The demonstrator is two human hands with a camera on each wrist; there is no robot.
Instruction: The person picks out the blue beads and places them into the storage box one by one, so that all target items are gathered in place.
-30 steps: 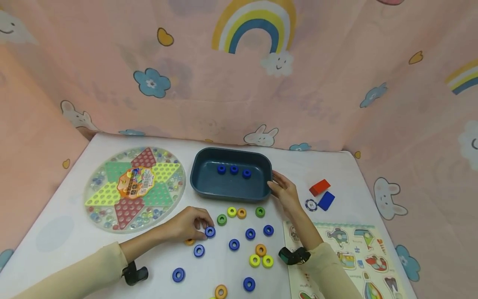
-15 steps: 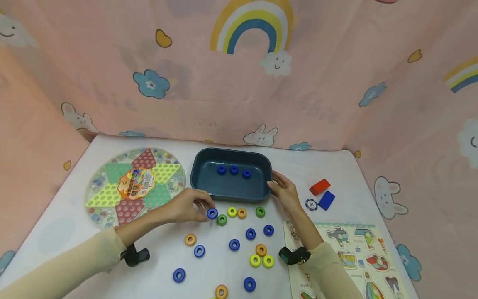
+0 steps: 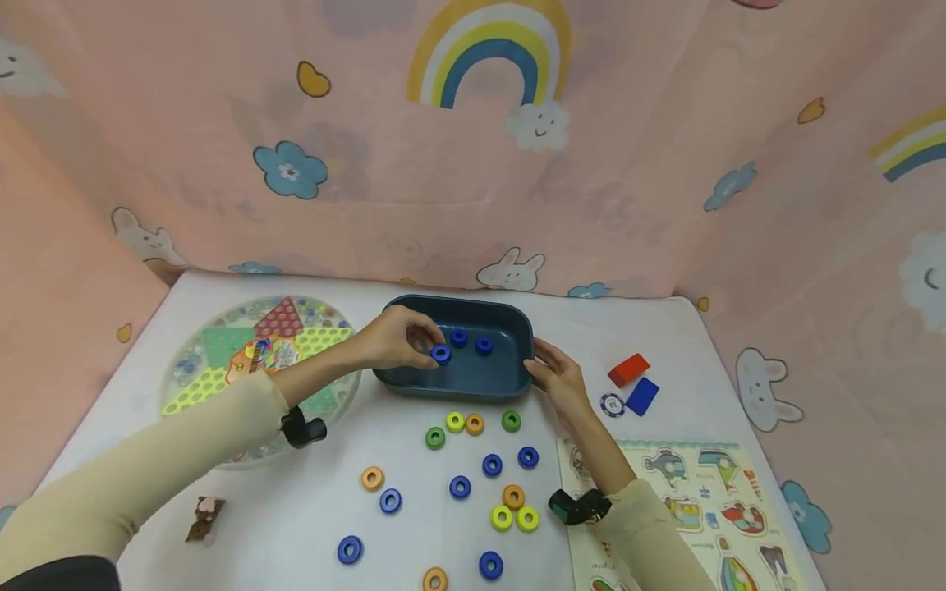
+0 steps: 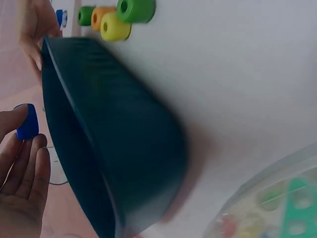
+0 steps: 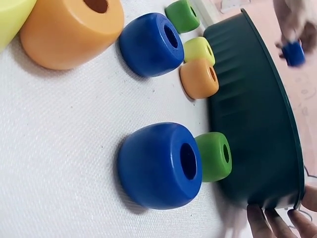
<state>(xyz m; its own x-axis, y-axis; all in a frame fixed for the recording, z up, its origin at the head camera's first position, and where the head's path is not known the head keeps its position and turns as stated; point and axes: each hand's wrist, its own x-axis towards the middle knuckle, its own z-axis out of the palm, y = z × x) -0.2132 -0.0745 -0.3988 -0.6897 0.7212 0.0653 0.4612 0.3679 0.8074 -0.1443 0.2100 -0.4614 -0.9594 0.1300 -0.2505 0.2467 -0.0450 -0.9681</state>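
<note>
Over the left part of the dark teal tray (image 3: 451, 386), my left hand (image 3: 402, 338) pinches a blue bead (image 3: 440, 355) between thumb and fingers. The left wrist view shows that blue bead (image 4: 28, 122) held above the tray's rim. Two more blue beads (image 3: 484, 345) are visible inside the tray; my left hand covers part of its left side. My right hand (image 3: 559, 379) holds the tray's right end, thumb at the rim and fingers around the outer wall. In the right wrist view, its fingertips (image 5: 277, 224) touch the tray wall.
Blue, orange, yellow and green beads (image 3: 460, 487) lie scattered in front of the tray. A round Chinese checkers board (image 3: 222, 345) is under my left forearm. At right are red (image 3: 629, 370) and blue blocks (image 3: 642, 396), a chip (image 3: 613, 405) and a picture board (image 3: 695, 509).
My left hand has carried the blue bead from the table in front, up and over the tray's rim. The right hand has stayed at the tray's right end.
</note>
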